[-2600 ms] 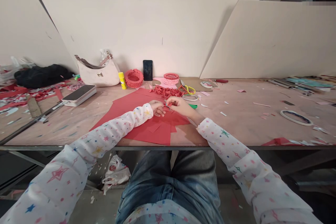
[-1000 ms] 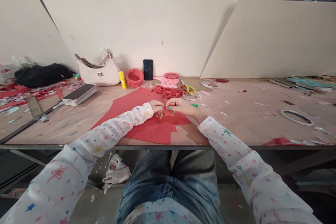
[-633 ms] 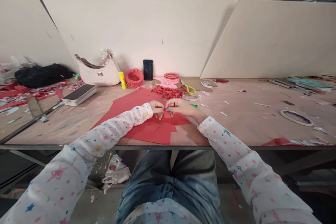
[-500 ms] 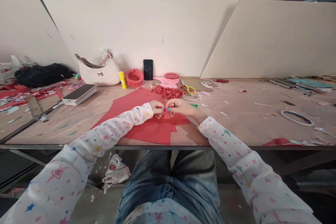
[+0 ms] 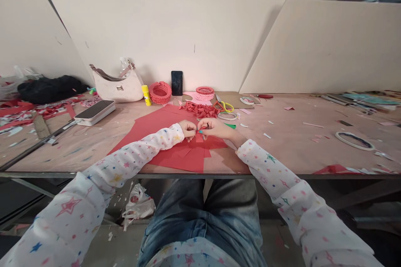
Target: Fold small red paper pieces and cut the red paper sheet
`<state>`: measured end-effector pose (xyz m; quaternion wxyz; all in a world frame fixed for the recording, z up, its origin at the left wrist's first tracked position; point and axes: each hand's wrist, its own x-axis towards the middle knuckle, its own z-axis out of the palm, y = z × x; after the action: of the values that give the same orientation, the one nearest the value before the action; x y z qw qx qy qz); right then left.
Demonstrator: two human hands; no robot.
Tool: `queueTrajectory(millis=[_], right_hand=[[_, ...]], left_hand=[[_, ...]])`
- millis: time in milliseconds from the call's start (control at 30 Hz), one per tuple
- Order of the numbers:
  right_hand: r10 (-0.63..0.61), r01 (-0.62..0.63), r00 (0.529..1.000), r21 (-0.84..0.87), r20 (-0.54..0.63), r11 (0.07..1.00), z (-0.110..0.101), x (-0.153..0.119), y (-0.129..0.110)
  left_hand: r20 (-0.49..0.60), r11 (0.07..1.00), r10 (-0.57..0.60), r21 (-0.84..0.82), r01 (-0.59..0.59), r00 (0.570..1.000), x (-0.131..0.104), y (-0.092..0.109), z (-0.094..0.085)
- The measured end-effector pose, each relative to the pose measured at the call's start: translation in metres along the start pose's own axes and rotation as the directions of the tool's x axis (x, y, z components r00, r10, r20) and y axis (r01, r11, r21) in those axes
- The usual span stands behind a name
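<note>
Red paper bit: a tiny piece (image 5: 199,130) is pinched between both hands, just above the big red sheets (image 5: 175,142) near the front of the desk (image 5: 282,146).
Left hand: the left hand (image 5: 188,128) is closed, fingertips clamped on the left side of the small piece.
Right hand: the right hand (image 5: 216,128) is closed too, fingertips nipping the right side; the two hands touch at the paper.
Slip risk: the piece is so small that it could pop out of the fingers, I think, and get lost on the red sheets, which are the same colour.
Fold risk: a hard or crooked press could bend it the wrong way or tear it.
Sleeve risk: the starry sleeves (image 5: 138,154) lie on the loose sheets and could drag them off the desk edge.
Folded pile: a heap of little red folded bits (image 5: 200,109) sits just behind the hands, near enough to get bumped.
Other things: scissors (image 5: 223,105) and tape rings (image 5: 227,115) lie beside the pile; a red paper ring (image 5: 159,92), a phone (image 5: 176,83), a glue stick (image 5: 145,95) and a cream bag (image 5: 117,85) stand by the back wall.
In the way: nothing sits between the hands and the pile.
</note>
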<state>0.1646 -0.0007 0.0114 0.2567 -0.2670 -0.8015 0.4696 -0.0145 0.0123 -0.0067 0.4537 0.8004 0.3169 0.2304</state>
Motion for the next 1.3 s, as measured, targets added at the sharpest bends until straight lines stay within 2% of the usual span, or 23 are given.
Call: queueTrajectory(millis=[233,533,867,1133,1300], right_hand=[[0.001,-0.001,1.000,0.001,-0.025,1.000,-0.001,-0.003,-0.004],[-0.018,0.018,0.999,-0.025,-0.028,1.000,-0.001,0.000,0.002],[-0.064,0.063,0.989,-0.012,-0.131,0.998,0.006,0.002,0.003],[-0.061,0.060,0.981,-0.010,-0.185,0.998,0.003,0.000,0.003],[-0.074,0.073,0.986,-0.011,-0.152,0.997,0.002,0.002,0.005]], left_hand=[[-0.039,1.000,-0.010,-0.015,0.009,0.999,0.001,0.000,0.000],[-0.020,0.999,-0.043,-0.022,0.042,0.999,0.000,0.003,0.003],[-0.128,1.000,-0.026,-0.020,0.024,0.991,0.000,0.013,0.010],[-0.184,0.998,-0.045,-0.042,0.038,0.982,0.002,0.010,0.010],[-0.167,0.996,-0.073,-0.059,0.064,0.983,0.002,0.011,0.011]])
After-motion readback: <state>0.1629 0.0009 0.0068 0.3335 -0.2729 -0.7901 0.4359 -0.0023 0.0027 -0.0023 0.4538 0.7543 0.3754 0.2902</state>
